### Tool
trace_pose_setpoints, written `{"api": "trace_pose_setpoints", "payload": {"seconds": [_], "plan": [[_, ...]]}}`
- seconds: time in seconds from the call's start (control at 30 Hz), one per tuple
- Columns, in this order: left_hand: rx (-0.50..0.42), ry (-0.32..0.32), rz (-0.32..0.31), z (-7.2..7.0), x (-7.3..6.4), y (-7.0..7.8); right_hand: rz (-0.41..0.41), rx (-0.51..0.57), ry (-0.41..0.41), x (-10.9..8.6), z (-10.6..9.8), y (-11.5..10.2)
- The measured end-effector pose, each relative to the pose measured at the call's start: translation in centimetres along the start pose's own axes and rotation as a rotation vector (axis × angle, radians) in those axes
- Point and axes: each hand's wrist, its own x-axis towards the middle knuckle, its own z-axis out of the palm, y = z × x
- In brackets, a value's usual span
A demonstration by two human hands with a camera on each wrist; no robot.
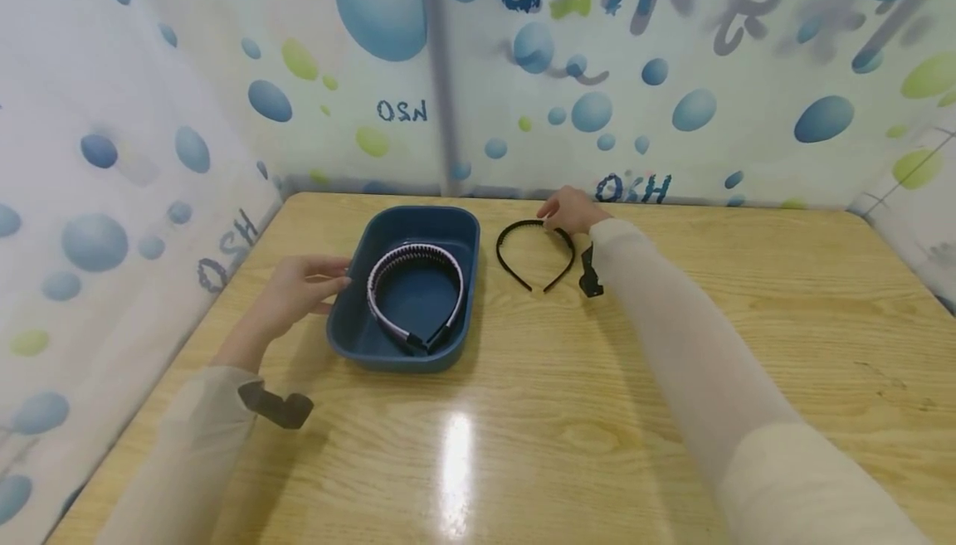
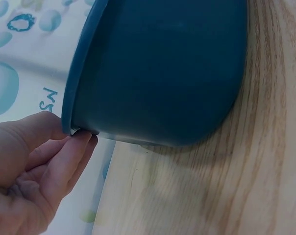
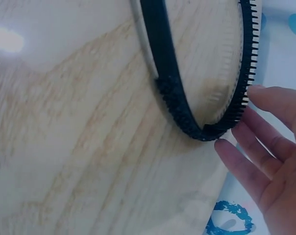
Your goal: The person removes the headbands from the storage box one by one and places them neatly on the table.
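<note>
A deep blue plastic basin (image 1: 403, 365) stands on the table to the left. Inside it sit white-and-dark headbands (image 1: 376, 265), nested together with toothed inner sides. My left hand (image 1: 302, 292) pinches the basin's rim at its left side; in the left wrist view the thumb lies on one side of the rim and fingertips on the other. A black toothed headband (image 1: 508, 265) lies right of the basin, its two ends toward me. At its far right curve my right hand (image 1: 573, 211) holds the band between thumb and fingertips, shown closer beside the teeth (image 3: 248, 63).
The light wooden table (image 1: 672, 362) runs back to a wall sheet (image 1: 478, 72) printed with blue and green drops. Another such sheet borders the left side. A dark strap device (image 1: 276, 406) is on the left wrist, another (image 1: 590, 273) on the right.
</note>
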Motion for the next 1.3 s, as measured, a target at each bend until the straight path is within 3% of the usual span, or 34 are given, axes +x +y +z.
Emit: {"api": "trace_pose_setpoints", "payload": {"seconds": [0.23,0.37,0.7,1.03,1.3], "plan": [[0.011,0.001,0.006,0.0,0.1,0.2,-0.073,0.05,0.019,0.1,-1.0,-0.1],[0.018,-0.001,0.008,0.0,0.0,0.3,-0.067,0.036,0.032,-1.0,-1.4,-2.0],[0.032,0.002,0.035,0.0,0.0,0.1,-0.141,0.037,0.054,-2.3,-2.4,-5.3],[0.029,0.008,0.038,0.0,-0.1,0.0,-0.285,0.007,0.052,-2.9,-1.7,-8.0],[0.026,0.003,0.024,0.0,-0.1,0.1,-0.322,-0.003,0.011,-3.0,-0.9,-10.0]]}}
